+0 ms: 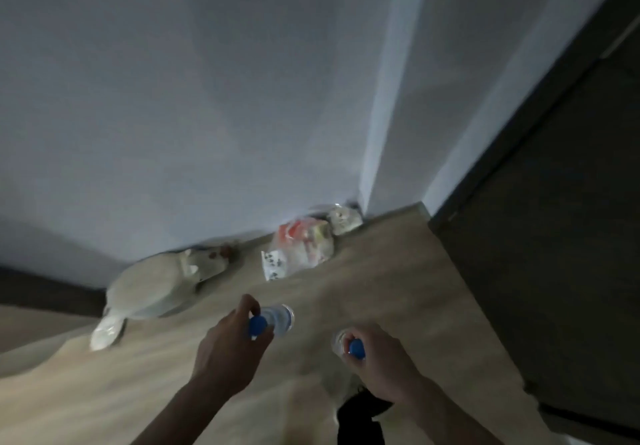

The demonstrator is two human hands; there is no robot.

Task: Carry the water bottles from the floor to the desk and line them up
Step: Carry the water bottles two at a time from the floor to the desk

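Low over the wooden floor (398,288), the left hand (225,351) held a bottle (280,320) by its neck, fingers curled under the blue cap (257,324). The right hand (377,358) gripped a second bottle (339,342) the same way, fingers wrapped at its cap (356,348). Farther off, against the wall (207,98), lay a pale sack (152,292) and plastic bags (301,247).

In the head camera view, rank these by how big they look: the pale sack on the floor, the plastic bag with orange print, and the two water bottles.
1. Pale sack.
2. Plastic bag.
3. Left bottle and right bottle: unranked, both partly covered by the left hand and right hand.
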